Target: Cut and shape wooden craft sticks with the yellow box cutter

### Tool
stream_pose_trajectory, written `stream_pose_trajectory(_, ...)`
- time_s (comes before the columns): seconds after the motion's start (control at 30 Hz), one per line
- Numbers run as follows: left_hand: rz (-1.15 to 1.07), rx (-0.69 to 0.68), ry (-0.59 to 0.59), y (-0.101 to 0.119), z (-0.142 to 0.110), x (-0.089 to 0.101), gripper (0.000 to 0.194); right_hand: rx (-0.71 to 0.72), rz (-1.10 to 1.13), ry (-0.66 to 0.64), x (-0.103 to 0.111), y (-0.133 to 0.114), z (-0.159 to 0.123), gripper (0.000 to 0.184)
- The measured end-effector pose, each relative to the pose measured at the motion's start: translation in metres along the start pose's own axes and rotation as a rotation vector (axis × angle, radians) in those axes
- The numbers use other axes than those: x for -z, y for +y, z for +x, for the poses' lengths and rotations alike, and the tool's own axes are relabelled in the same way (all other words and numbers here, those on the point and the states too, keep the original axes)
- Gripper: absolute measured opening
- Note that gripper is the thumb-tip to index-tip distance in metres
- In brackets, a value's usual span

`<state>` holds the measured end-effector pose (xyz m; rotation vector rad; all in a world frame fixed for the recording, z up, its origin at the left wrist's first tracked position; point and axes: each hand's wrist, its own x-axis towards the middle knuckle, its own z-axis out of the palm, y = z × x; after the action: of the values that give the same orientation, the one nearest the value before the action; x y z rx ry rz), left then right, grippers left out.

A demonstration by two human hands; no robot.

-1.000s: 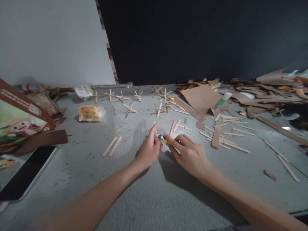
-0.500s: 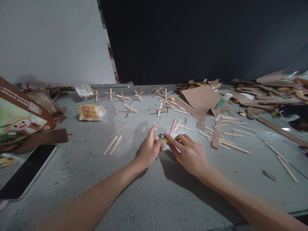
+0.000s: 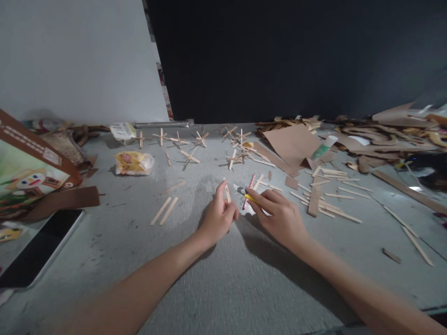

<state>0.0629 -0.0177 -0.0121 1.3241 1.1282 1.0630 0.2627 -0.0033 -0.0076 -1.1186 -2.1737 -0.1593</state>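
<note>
My left hand [image 3: 217,215] grips a wooden popsicle stick [image 3: 227,193] upright between thumb and fingers; a small dark notch or slot shows near its upper part. Just to the right, my right hand [image 3: 277,211] is closed around a yellow utility knife [image 3: 252,199], its blade pointing left toward the stick with a small gap between them. Under the knife lies a red-and-white striped straw [image 3: 248,190]. Two loose popsicle sticks [image 3: 164,211] rest side by side left of my left hand. Behind my hands stand several crossed-stick pieces [image 3: 190,157].
Several popsicle sticks [image 3: 335,195] are scattered to the right, beside a glue stick [image 3: 324,148] and brown cardboard [image 3: 288,145]. A phone [image 3: 42,249] lies at the left near a printed bag [image 3: 31,167]. A yellow wrapped packet [image 3: 133,164] sits further back.
My right hand has drawn the utility knife away from the stick, toward the right, uncovering the stick's notched part. My left hand stays nearly where it was.
</note>
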Motion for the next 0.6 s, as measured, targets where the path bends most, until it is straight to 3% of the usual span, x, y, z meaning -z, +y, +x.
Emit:
stream_pose_trajectory(0.13, 0.067, -0.065, -0.003, -0.003, 0.001, 0.0, 0.079, -0.058, 0.177, -0.093, 0.003, 0.0, -0.001, 0.037)
stream_pose_trajectory(0.6, 0.14, -0.156, -0.017, -0.012, 0.003, 0.002, 0.092, 0.014, 0.186, -0.075, 0.002, -0.002, -0.001, 0.035)
